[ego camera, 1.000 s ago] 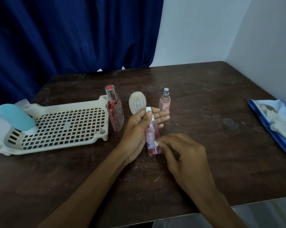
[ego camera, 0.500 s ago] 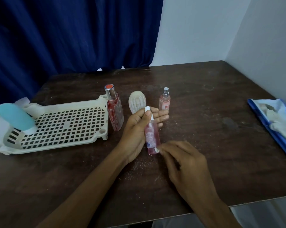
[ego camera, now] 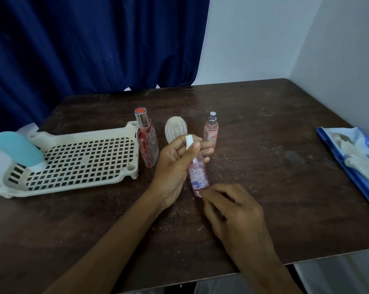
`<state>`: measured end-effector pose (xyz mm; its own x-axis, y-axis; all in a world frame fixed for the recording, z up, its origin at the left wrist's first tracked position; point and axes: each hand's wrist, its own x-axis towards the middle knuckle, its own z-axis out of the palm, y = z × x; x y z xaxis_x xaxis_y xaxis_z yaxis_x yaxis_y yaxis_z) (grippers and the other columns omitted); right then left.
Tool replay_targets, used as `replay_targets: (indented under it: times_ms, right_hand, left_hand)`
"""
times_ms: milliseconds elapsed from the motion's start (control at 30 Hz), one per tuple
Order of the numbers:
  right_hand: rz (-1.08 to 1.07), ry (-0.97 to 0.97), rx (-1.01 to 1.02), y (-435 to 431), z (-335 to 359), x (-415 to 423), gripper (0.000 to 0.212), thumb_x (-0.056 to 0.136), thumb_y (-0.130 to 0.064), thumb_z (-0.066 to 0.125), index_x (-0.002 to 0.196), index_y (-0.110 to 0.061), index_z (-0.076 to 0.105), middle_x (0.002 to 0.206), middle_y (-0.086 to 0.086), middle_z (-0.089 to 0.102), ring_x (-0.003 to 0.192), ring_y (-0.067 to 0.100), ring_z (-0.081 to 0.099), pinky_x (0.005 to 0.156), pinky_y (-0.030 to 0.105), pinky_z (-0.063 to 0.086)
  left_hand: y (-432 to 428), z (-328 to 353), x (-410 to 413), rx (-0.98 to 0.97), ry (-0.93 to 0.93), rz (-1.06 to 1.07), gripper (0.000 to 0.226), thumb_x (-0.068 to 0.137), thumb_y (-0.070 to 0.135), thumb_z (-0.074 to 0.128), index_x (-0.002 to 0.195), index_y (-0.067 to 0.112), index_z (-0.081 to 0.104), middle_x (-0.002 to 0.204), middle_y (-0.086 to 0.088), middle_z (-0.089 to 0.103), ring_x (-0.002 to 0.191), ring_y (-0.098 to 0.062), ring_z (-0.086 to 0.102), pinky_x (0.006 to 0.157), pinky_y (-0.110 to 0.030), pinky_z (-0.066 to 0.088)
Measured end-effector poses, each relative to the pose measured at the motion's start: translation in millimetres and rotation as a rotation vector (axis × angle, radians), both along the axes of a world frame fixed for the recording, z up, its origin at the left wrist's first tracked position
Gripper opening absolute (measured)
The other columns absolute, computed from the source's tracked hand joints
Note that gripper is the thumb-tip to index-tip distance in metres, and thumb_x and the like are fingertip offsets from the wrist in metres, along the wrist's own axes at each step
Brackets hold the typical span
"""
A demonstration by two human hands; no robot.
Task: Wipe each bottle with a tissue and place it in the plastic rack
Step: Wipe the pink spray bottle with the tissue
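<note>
Dark table [ego camera: 264, 145] by blue curtain [ego camera: 94, 49] & white wall [ego camera: 264, 39]; my L hand [ego camera: 175, 166] grips the pink bottle [ego camera: 197, 177] near its cap, right of the rack [ego camera: 73, 188], R hand [ego camera: 234, 211] pinches tissue [ego camera: 199, 194] at its base.

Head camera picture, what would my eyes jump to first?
The pink bottle in the middle, gripped by the left hand while the right hand pinches a white tissue scrap at its base. Then the teal bottle standing cap-down in the white rack on the left.
</note>
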<state>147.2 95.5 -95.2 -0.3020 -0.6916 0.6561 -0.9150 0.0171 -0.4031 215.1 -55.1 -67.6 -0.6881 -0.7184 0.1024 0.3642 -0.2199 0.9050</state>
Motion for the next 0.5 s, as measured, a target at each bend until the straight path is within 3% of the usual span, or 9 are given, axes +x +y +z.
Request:
replay_targets:
  times_ms: [167, 400, 500]
  right_hand:
    - [-0.093, -0.081, 0.000, 0.1, 3.8, -19.1, 0.020, 0.077, -0.003, 0.080, 0.094, -0.013, 0.079, 0.093, 0.000, 0.070, 0.080, 0.010, 0.066, 0.075, 0.015, 0.049]
    - [0.041, -0.156, -0.012, -1.9, 4.0, 8.6, 0.016, 0.077, -0.010, 0.073, 0.092, -0.016, 0.078, 0.096, -0.007, 0.068, 0.086, 0.001, 0.060, 0.081, 0.004, 0.042]
    - [-0.006, -0.161, -0.003, 0.3, 3.4, -4.4, 0.018, 0.076, -0.002, 0.078, 0.089, -0.014, 0.077, 0.093, -0.005, 0.069, 0.081, 0.005, 0.062, 0.075, 0.011, 0.047]
  left_hand:
    - [0.2, 0.8, 0.0, -0.033, -0.007, 0.007, 0.027, 0.090, 0.019, 0.060, 0.112, 0.003, 0.062, 0.109, -0.014, 0.075, 0.098, -0.020, 0.072, 0.084, -0.029, 0.058]
    - [-1.4, -1.0, -0.3, 0.026, 0.032, -0.021, 0.019, 0.099, 0.007, 0.051, 0.113, 0.000, 0.061, 0.097, -0.007, 0.075, 0.097, -0.020, 0.072, 0.093, -0.031, 0.056]
    - [-2.3, 1.6, 1.4, 0.056, 0.042, -0.022, 0.020, 0.100, 0.007, 0.050, 0.115, 0.000, 0.060, 0.086, 0.001, 0.075, 0.096, -0.019, 0.071, 0.094, -0.030, 0.055]
